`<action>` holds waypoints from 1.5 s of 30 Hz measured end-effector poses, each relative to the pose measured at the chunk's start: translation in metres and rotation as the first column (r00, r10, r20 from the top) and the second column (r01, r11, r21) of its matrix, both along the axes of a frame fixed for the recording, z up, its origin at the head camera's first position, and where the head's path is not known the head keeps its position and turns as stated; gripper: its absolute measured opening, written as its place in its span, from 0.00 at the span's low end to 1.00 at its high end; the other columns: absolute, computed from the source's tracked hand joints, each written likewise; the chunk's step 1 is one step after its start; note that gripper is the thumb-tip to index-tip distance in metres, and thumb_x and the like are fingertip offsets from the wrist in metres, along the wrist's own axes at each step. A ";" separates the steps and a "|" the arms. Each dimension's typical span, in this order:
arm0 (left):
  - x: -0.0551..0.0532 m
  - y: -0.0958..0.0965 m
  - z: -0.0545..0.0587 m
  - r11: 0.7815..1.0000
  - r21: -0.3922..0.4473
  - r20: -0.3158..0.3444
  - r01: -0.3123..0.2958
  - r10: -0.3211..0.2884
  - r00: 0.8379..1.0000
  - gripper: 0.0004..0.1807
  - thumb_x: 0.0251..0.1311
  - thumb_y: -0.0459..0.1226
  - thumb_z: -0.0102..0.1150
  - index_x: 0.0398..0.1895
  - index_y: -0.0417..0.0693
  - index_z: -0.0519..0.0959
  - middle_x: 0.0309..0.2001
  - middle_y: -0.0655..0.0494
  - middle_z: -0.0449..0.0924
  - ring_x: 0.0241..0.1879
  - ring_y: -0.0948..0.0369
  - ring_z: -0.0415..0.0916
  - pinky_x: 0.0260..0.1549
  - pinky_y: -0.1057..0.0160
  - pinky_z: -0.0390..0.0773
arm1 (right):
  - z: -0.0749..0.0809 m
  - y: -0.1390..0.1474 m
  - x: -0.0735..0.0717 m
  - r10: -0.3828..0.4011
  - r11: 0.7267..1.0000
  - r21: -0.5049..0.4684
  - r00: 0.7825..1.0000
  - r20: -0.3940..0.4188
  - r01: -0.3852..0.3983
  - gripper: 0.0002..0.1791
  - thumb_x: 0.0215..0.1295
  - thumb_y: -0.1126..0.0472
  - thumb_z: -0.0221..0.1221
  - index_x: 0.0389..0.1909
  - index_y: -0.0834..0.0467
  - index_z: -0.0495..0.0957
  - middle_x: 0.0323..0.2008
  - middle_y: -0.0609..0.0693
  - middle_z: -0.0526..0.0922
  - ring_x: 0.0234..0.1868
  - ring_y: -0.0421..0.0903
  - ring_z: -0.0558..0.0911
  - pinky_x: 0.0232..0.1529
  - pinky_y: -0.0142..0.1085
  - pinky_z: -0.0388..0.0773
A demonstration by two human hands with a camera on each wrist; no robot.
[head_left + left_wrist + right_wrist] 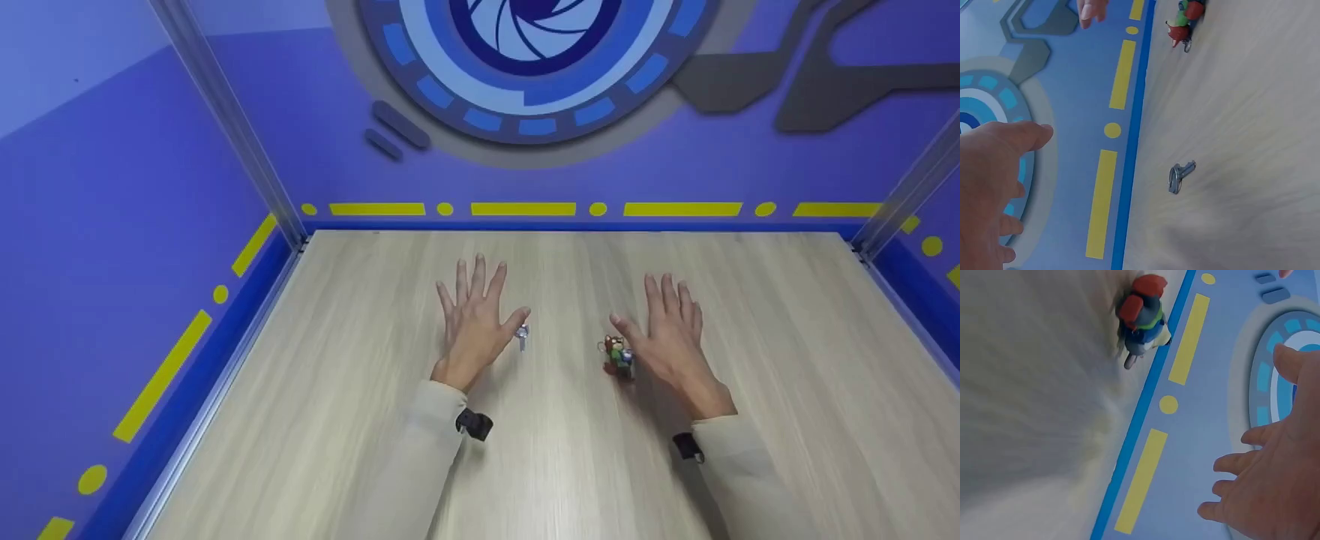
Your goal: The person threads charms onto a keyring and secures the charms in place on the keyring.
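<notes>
1. At far left, a blue-violet side wall (97, 225) with yellow dashes and dots borders the pale wood-grain table (562, 465).
2. The left hand (474, 330) is spread, palm down and holding nothing; a black band (474, 424) circles its sleeve cuff.
3. A small silver key (1186, 169) on a ring lies on the table near the left thumb — apart from it in the left wrist view.
4. Further right, a little red, green and blue figurine (1145, 312) with a metal ring sits on the table, just beside the right thumb.
5. The right hand (671, 341) holds nothing — fingers stretched forward, thumb held away from them.
</notes>
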State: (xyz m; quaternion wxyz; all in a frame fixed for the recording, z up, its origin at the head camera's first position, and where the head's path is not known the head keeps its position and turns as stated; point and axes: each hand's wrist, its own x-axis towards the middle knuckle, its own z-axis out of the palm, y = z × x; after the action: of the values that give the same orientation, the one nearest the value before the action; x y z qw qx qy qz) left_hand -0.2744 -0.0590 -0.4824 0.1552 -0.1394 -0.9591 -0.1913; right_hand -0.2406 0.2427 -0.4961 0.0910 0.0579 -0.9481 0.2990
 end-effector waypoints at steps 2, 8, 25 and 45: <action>0.000 -0.001 0.001 1.000 0.027 0.003 -0.001 0.001 1.000 0.44 0.73 0.60 0.59 0.84 0.51 0.61 0.84 0.40 0.48 0.83 0.38 0.37 0.73 0.24 0.35 | -0.001 -0.002 0.000 -0.002 1.000 -0.018 1.000 -0.003 0.002 0.51 0.79 0.39 0.55 0.84 0.67 0.44 0.83 0.72 0.38 0.82 0.70 0.34 0.77 0.66 0.28; 0.000 -0.004 -0.002 0.996 0.085 0.023 0.009 -0.011 1.000 0.45 0.71 0.59 0.62 0.84 0.51 0.61 0.84 0.40 0.49 0.83 0.39 0.36 0.73 0.24 0.35 | -0.001 -0.004 0.001 -0.017 0.998 -0.053 1.000 0.002 0.017 0.51 0.78 0.42 0.57 0.83 0.69 0.45 0.82 0.75 0.41 0.82 0.73 0.36 0.77 0.67 0.31; 0.006 -0.001 -0.030 0.975 0.220 0.077 0.022 -0.040 0.996 0.43 0.68 0.56 0.67 0.81 0.49 0.66 0.82 0.41 0.56 0.82 0.39 0.47 0.72 0.25 0.47 | -0.009 -0.006 0.006 -0.009 0.997 -0.076 1.000 0.029 0.011 0.46 0.80 0.47 0.59 0.82 0.71 0.49 0.81 0.75 0.46 0.82 0.72 0.41 0.78 0.67 0.36; 0.002 0.000 -0.044 0.951 0.302 -0.006 0.063 -0.064 0.998 0.34 0.67 0.42 0.71 0.73 0.42 0.74 0.75 0.40 0.69 0.76 0.42 0.63 0.75 0.44 0.61 | -0.012 -0.008 0.002 0.017 0.990 -0.142 0.996 0.090 -0.004 0.41 0.79 0.55 0.60 0.80 0.72 0.54 0.75 0.76 0.60 0.76 0.72 0.60 0.73 0.65 0.60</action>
State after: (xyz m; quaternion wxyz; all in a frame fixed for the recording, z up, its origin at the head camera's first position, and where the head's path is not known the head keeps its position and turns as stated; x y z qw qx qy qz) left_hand -0.2729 -0.0588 -0.5265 0.1665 -0.1444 -0.9140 -0.3407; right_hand -0.2390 0.2344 -0.5084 0.0503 0.0426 -0.9274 0.3682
